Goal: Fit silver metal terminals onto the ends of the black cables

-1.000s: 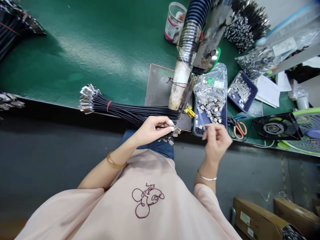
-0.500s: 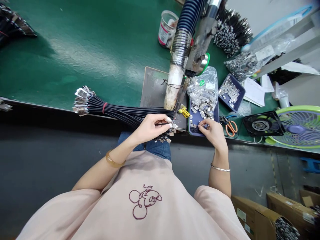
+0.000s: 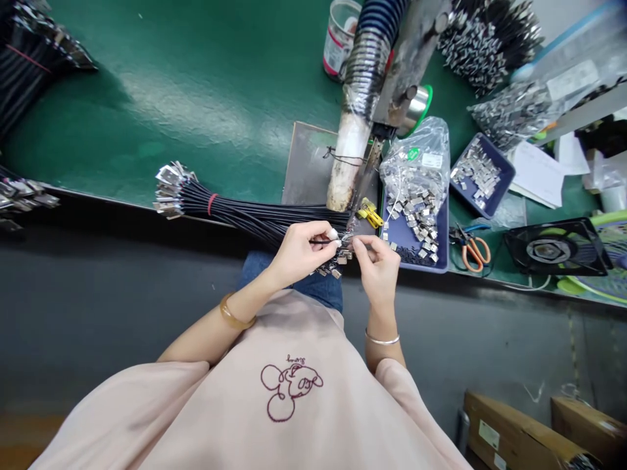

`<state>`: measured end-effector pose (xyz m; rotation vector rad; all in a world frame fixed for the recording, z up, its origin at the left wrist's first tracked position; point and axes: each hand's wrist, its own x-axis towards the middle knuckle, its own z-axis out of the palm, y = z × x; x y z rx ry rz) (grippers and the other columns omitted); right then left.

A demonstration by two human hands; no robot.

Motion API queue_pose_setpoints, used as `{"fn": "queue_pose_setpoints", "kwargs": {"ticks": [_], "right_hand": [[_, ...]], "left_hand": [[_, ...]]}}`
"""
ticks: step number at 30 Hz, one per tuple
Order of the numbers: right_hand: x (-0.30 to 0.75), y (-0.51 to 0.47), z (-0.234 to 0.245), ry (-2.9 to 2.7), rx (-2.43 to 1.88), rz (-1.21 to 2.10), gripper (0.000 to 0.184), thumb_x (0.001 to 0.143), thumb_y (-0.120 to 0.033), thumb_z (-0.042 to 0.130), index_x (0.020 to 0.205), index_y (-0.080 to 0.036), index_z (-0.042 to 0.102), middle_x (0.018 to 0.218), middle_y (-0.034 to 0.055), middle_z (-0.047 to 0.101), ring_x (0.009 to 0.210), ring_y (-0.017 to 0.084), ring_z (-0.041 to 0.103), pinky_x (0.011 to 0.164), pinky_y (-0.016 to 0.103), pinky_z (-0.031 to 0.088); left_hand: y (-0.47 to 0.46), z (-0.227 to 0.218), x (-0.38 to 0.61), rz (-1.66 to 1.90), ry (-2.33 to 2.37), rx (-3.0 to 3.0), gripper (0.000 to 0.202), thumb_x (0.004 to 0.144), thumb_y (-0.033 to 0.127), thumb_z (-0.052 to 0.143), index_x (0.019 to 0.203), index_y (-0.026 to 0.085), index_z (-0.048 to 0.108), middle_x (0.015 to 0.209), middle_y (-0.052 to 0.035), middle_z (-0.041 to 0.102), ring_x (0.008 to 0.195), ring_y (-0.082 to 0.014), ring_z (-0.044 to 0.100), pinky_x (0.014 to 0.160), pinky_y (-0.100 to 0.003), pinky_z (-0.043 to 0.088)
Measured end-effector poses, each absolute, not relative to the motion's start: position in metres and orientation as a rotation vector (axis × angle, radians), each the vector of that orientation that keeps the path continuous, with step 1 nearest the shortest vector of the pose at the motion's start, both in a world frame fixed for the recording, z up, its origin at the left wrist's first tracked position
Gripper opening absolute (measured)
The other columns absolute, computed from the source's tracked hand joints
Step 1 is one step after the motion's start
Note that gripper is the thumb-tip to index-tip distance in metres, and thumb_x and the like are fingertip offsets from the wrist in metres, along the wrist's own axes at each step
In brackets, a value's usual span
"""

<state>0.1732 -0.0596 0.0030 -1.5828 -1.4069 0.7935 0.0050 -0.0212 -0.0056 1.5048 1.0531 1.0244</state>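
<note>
My left hand point(image 3: 306, 251) pinches the end of one black cable point(image 3: 321, 242), its fingertips wrapped in white. Close beside it, my right hand point(image 3: 377, 261) is closed in a pinch at the cable's tip; whatever lies between these fingertips is too small to make out. A bundle of black cables point(image 3: 245, 212) with metal connectors, tied by a red band, runs along the table edge under my left hand. To the right of my right hand stands a blue tray point(image 3: 442, 251) holding metal connector shells point(image 3: 421, 219), small black pieces and a plastic bag.
A white-tipped duct hose point(image 3: 345, 170) hangs over the grey plate point(image 3: 308, 163), beside a yellow clip-like tool point(image 3: 369, 213). Orange-handled pliers point(image 3: 474, 251), a smaller blue tray point(image 3: 507, 171) and a black fan point(image 3: 553, 248) lie right. Another cable bundle point(image 3: 36, 59) is far left.
My right hand has moved left, from over the blue tray to the cable end at my left hand. My left hand keeps its pinch. The view has shifted slightly.
</note>
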Motion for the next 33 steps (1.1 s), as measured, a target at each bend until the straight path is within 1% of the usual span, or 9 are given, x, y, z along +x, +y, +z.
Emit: {"fn": "queue_pose_setpoints", "kwargs": {"ticks": [8,11,15,18,20,22,24,30,33], "right_hand": [[0.17,-0.057,-0.002,-1.443,-1.545,0.859,0.029,0.097,-0.043,0.055,0.083,-0.02,0.066,0.08,0.0006,0.069,0.07,0.013,0.062,0.066,0.026,0.048],[0.168,-0.057,0.0,-1.488,-1.557,0.827,0.029,0.097,-0.043,0.055,0.082,-0.021,0.065,0.076,-0.0003,0.066,0.065,0.012,0.058,0.062,0.026,0.045],[0.165,-0.06,0.001,-1.617,-1.615,0.597,0.037,0.096,-0.044,0.057,0.068,-0.02,0.06,0.063,-0.0022,0.058,0.058,0.011,0.051,0.061,0.026,0.043],[0.169,-0.066,0.0,-1.563,-1.623,0.399,0.026,0.092,-0.045,0.062,0.083,-0.021,0.066,0.069,-0.0017,0.064,0.051,0.01,0.046,0.054,0.027,0.041],[0.172,-0.069,-0.001,-1.583,-1.56,0.305,0.023,0.089,-0.042,0.068,0.102,-0.023,0.069,0.086,0.0023,0.072,0.055,0.011,0.054,0.056,0.028,0.047],[0.173,-0.071,-0.003,-1.682,-1.459,0.271,0.021,0.088,-0.036,0.07,0.106,-0.025,0.07,0.098,0.0055,0.075,0.072,0.016,0.067,0.069,0.032,0.055],[0.172,-0.071,-0.005,-1.703,-1.423,0.326,0.013,0.091,-0.032,0.066,0.1,-0.025,0.071,0.096,0.0053,0.076,0.084,0.019,0.071,0.078,0.033,0.058],[0.168,-0.06,0.002,-1.411,-1.48,0.971,0.026,0.093,-0.044,0.059,0.092,-0.02,0.071,0.074,0.0001,0.07,0.063,0.013,0.066,0.061,0.026,0.056],[0.172,-0.063,0.012,-1.42,-1.559,0.792,0.025,0.09,-0.043,0.062,0.09,-0.021,0.073,0.066,-0.0016,0.065,0.054,0.011,0.058,0.054,0.026,0.049]], "left_hand": [[-0.021,-0.007,0.005,1.008,1.053,1.527,0.01,0.079,0.019,0.064,0.071,0.014,0.059,0.062,0.0047,0.05,0.055,-0.0058,0.037,0.051,-0.018,0.033],[-0.021,-0.008,0.004,1.0,1.057,1.538,0.01,0.079,0.019,0.064,0.071,0.015,0.06,0.062,0.0046,0.051,0.055,-0.0062,0.039,0.052,-0.018,0.033],[-0.02,-0.005,0.001,0.97,1.056,1.579,0.01,0.079,0.02,0.064,0.071,0.015,0.06,0.062,0.0043,0.052,0.054,-0.0061,0.039,0.051,-0.018,0.033],[-0.019,0.0,-0.001,0.938,1.024,1.535,0.014,0.084,0.024,0.061,0.073,0.014,0.062,0.062,0.0025,0.055,0.054,-0.0068,0.045,0.052,-0.019,0.036],[-0.018,0.002,-0.003,0.914,0.986,1.51,0.018,0.086,0.026,0.059,0.074,0.013,0.063,0.062,0.0011,0.058,0.055,-0.008,0.049,0.054,-0.02,0.039],[-0.017,0.003,-0.005,0.899,0.953,1.514,0.02,0.087,0.025,0.058,0.073,0.012,0.062,0.061,0.0002,0.058,0.056,-0.0089,0.052,0.056,-0.021,0.041],[-0.016,0.003,-0.007,0.9,0.922,1.513,0.019,0.086,0.024,0.059,0.072,0.012,0.063,0.062,-0.0001,0.059,0.057,-0.009,0.052,0.056,-0.021,0.04],[-0.017,0.007,-0.011,0.86,0.809,1.429,0.01,0.08,0.019,0.065,0.074,0.012,0.07,0.067,-0.0008,0.064,0.058,-0.0074,0.05,0.055,-0.018,0.04],[-0.02,0.006,-0.007,0.874,0.857,1.364,0.012,0.079,0.02,0.065,0.073,0.011,0.069,0.065,-0.0007,0.062,0.057,-0.0073,0.049,0.054,-0.018,0.039]]}}
